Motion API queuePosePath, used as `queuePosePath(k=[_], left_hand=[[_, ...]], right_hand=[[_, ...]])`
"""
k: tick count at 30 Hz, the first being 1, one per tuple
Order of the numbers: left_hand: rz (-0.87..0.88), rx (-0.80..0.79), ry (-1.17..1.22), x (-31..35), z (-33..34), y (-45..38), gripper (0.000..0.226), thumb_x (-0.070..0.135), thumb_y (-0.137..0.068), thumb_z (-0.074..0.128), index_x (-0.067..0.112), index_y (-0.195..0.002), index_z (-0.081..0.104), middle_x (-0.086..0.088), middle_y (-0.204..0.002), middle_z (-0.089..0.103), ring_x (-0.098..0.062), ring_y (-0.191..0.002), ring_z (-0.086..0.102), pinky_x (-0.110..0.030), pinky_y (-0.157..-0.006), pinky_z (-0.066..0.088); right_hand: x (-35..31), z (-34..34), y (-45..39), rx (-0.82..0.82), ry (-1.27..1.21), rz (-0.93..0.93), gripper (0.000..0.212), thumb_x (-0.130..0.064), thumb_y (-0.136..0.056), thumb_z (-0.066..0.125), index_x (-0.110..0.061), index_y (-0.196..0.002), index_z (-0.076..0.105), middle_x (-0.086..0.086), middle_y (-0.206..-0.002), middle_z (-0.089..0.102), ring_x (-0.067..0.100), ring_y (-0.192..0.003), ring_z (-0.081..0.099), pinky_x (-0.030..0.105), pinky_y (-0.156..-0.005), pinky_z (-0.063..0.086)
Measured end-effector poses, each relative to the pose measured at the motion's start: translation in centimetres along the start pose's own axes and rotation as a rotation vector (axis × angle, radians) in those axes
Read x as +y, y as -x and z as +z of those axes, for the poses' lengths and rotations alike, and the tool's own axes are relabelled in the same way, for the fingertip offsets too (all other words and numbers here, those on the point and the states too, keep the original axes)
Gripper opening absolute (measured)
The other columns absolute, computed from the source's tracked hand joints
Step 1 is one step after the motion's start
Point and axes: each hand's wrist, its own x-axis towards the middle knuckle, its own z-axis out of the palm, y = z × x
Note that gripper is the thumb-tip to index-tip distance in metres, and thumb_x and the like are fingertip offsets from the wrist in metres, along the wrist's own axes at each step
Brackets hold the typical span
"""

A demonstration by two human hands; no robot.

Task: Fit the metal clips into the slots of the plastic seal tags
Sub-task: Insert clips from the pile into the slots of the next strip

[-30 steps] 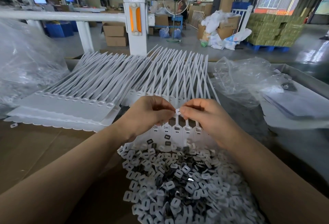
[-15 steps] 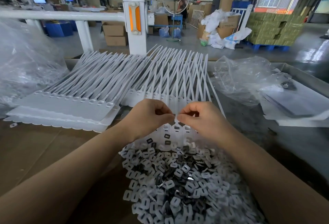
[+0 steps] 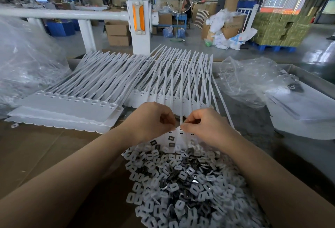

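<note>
Many clips (image 3: pixel 183 182) heaped on cardboard-covered desk (image 3: pixel 36 155), warehouse behind; left hand (image 3: pixel 154 119) and right hand (image 3: pixel 204 126), fingers curled, pinching seal tag (image 3: pixel 179 131).

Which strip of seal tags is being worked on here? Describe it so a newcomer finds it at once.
Start at the heap of loose clips nearest the camera. At its far edge lies a strip of seal tags, between the left hand and right hand. Unlike the stacked strips at left, some of its slots hold dark clips.
</note>
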Motion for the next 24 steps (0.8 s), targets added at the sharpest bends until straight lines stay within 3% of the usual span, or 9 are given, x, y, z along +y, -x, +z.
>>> queuePosePath(k=[7, 12, 16, 20, 24], left_hand=[[0.144, -0.008, -0.098, 0.1, -0.2, 0.3, 0.008, 0.02, -0.086, 0.072, 0.027, -0.09, 0.073, 0.014, -0.083, 0.066, -0.002, -0.074, 0.061, -0.027, -0.071, 0.054], [0.271, -0.056, -0.205, 0.2, -0.6, 0.4, 0.018, 0.016, -0.089, 0.068, 0.029, -0.101, 0.074, 0.01, -0.088, 0.062, -0.004, -0.075, 0.06, -0.027, -0.073, 0.052], [0.307, -0.08, -0.258, 0.2, -0.8, 0.4, 0.019, 0.019, -0.092, 0.066, 0.03, -0.105, 0.074, 0.008, -0.091, 0.063, -0.007, -0.077, 0.063, -0.03, -0.074, 0.054], [0.328, -0.081, -0.32, 0.3, -0.9, 0.5, 0.021, 0.022, -0.093, 0.063, 0.034, -0.109, 0.07, 0.011, -0.09, 0.06, -0.007, -0.078, 0.061, -0.029, -0.071, 0.052], [0.359, -0.06, -0.352, 0.5, -0.9, 0.6, 0.028, 0.02, -0.092, 0.062, 0.034, -0.116, 0.065, 0.01, -0.089, 0.06, -0.008, -0.076, 0.06, -0.027, -0.067, 0.051]], right_hand=[[-0.1, 0.1, 0.0, -0.021, 0.051, 0.019, 0.016, -0.043, -0.085, 0.072, -0.032, -0.079, 0.062, -0.013, -0.077, 0.065, 0.006, -0.078, 0.06, 0.048, -0.099, 0.045], [0.1, 0.1, -0.1, -0.044, 0.03, 0.01, 0.016, -0.042, -0.085, 0.073, -0.032, -0.082, 0.062, -0.01, -0.075, 0.064, 0.01, -0.073, 0.06, 0.047, -0.097, 0.046], [0.7, 0.1, -0.4, -0.061, -0.003, -0.006, 0.012, -0.043, -0.09, 0.067, -0.032, -0.086, 0.063, -0.009, -0.081, 0.067, 0.012, -0.079, 0.064, 0.045, -0.095, 0.047], [1.3, 0.1, -0.8, -0.032, -0.085, -0.007, 0.005, -0.035, -0.096, 0.059, -0.033, -0.095, 0.063, -0.015, -0.09, 0.066, 0.008, -0.082, 0.066, 0.029, -0.079, 0.053], [1.6, 0.2, -1.1, -0.031, -0.108, -0.008, 0.006, -0.033, -0.095, 0.061, -0.034, -0.091, 0.064, -0.013, -0.086, 0.066, 0.013, -0.08, 0.066, 0.027, -0.068, 0.051]])
